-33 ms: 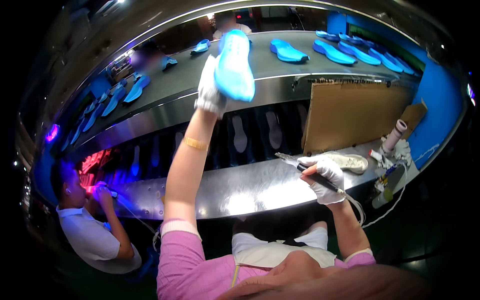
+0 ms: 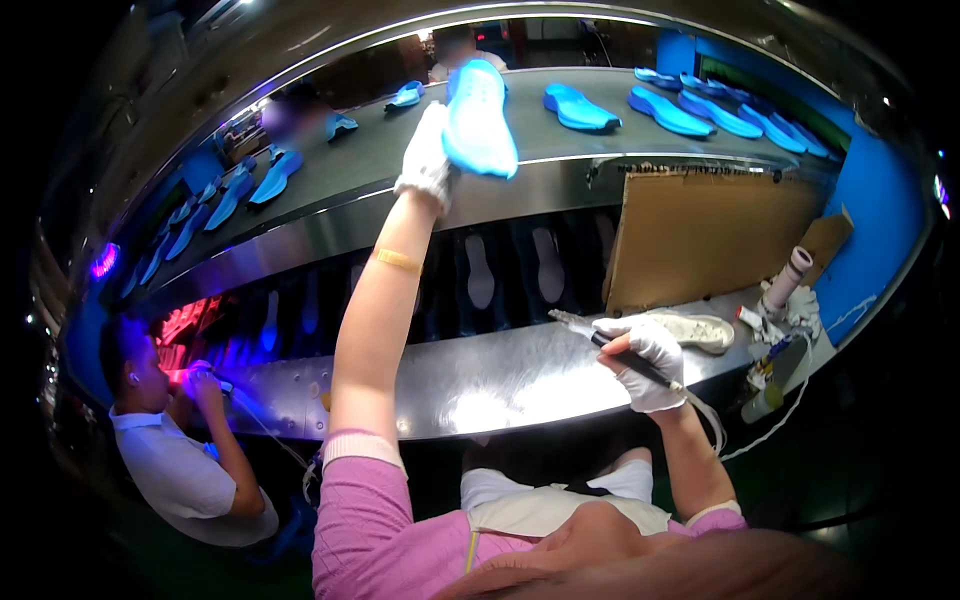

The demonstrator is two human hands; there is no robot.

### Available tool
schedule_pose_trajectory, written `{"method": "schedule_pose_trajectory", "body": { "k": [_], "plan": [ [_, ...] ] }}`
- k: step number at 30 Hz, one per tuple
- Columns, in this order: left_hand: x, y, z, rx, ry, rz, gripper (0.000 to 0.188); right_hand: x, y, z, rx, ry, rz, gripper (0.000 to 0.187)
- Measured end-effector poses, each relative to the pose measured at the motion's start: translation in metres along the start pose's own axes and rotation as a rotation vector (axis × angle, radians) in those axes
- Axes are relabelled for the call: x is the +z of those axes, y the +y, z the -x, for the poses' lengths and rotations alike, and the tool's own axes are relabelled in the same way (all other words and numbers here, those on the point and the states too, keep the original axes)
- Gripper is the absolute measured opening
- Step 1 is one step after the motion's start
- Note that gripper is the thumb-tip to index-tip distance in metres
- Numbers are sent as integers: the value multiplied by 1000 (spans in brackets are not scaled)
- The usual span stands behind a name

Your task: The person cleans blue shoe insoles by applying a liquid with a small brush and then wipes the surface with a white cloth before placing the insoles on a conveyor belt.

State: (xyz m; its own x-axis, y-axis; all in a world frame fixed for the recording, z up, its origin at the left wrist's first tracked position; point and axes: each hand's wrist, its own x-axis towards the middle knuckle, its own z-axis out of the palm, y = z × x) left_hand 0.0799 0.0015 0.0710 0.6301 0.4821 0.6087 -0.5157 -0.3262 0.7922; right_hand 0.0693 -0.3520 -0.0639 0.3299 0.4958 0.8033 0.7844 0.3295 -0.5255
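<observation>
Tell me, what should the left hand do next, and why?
Perhaps lower the blue sole gently onto the belt: the left hand holds it up, its arm stretched that way, and other blue soles lie there with bare spaces between some.

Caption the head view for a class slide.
Gloved left hand holds a blue sole by the conveyor; right hand grips a black-handled tool.

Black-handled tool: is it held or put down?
Held: the right hand grips the tool by its black handle, tip jutting left.
</observation>
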Motion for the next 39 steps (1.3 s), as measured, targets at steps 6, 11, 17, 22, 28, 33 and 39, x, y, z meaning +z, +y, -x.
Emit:
{"method": "schedule_pose_trajectory", "body": {
  "k": [6, 11, 17, 22, 28, 33, 39],
  "plan": [
    [-44, -25, -19, -37, 0, -1361, 52, 6, 20, 12, 137, -19, -63, 18],
    [-139, -3, -5, -286, 244, -1787, 58, 4, 37, 19, 242, -24, -96, 19],
    [-217, 25, 8, -620, 504, -1817, 63, 15, 60, 35, 439, 10, -261, 21],
    [-285, 23, 6, -667, 812, -1002, 46, 38, 64, 39, 468, -82, -164, 19],
    [-267, 10, 5, -307, 520, -1900, 23, 56, 57, 31, 483, -130, -179, 19],
    [-228, 27, 61, 436, 366, -1438, 18, 58, 40, 31, 408, -115, -226, 21],
    [-129, 67, 104, 547, 613, -471, 25, 33, 47, 43, 443, -78, -157, 19]
  ]
}}
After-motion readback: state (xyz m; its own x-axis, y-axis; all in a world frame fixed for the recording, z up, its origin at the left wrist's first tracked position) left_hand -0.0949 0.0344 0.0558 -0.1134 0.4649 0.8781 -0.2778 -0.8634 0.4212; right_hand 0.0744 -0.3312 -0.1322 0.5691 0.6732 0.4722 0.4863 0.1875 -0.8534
